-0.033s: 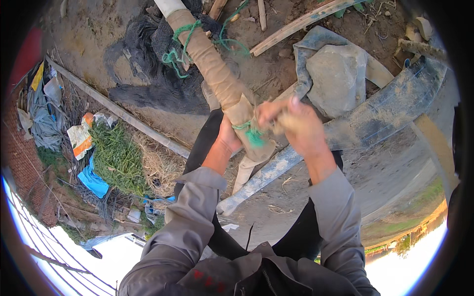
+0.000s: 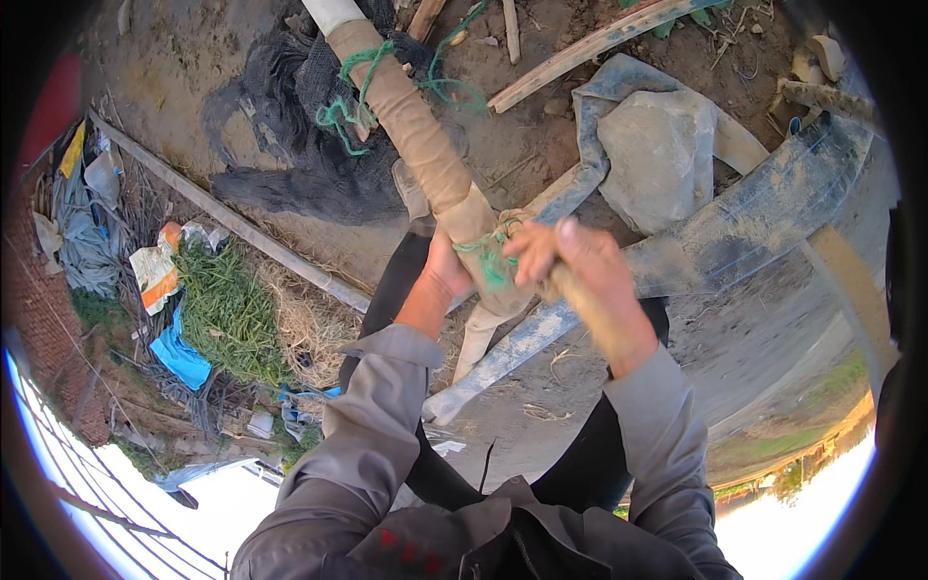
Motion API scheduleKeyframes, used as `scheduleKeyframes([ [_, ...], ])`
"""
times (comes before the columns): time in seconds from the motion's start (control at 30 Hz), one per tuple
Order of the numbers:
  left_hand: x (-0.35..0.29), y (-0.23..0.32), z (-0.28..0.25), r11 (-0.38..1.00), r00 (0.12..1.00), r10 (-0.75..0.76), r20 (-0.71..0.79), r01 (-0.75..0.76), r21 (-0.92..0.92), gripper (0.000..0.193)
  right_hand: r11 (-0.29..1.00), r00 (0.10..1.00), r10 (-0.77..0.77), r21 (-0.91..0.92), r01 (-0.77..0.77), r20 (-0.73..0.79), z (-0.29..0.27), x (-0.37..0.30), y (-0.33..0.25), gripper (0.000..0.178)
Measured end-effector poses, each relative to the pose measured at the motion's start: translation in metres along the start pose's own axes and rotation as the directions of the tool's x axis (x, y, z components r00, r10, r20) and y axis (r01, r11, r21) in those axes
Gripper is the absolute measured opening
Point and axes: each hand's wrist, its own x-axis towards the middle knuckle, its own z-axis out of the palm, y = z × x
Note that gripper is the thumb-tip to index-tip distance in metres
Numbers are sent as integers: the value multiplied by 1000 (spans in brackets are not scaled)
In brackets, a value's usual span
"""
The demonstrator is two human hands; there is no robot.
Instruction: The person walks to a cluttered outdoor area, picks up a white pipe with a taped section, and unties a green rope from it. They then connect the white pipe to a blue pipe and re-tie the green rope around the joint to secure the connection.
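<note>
A tan, cloth-wrapped pipe slants down toward me from the top, with a white end showing at its far tip. My left hand is closed around its near part from the left and below. Green string winds around the wrapping there in a frayed tangle. My right hand is at the right of this tangle, fingers bent and pressed to the string; the fingertips are partly hidden and slightly blurred. More green string is tied loosely farther up the pipe, its ends hanging free.
A large stone rests on a flattened grey hose at the right. Black netting lies beyond my left hand. Wooden sticks lie at the top. Cut grass and a blue plastic sheet are at the left.
My right hand has turned, and its fingers have come down and left onto the green string. My left hand stays in place on the pipe.
</note>
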Motion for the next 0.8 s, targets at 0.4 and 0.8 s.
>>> scheduleKeyframes([
  [0.4, 18, 3, -17, 1000, 1000, 10, -28, -10, 12, 54, 463, 898, 103, -778, -424, -427, -48, -49, 148, 35],
  [0.8, 15, -1, -1, 999, 1000, 20, 0, -20, 29, 56, -73, 758, -649, -985, -155, -71, -60, 127, 52, 46],
])
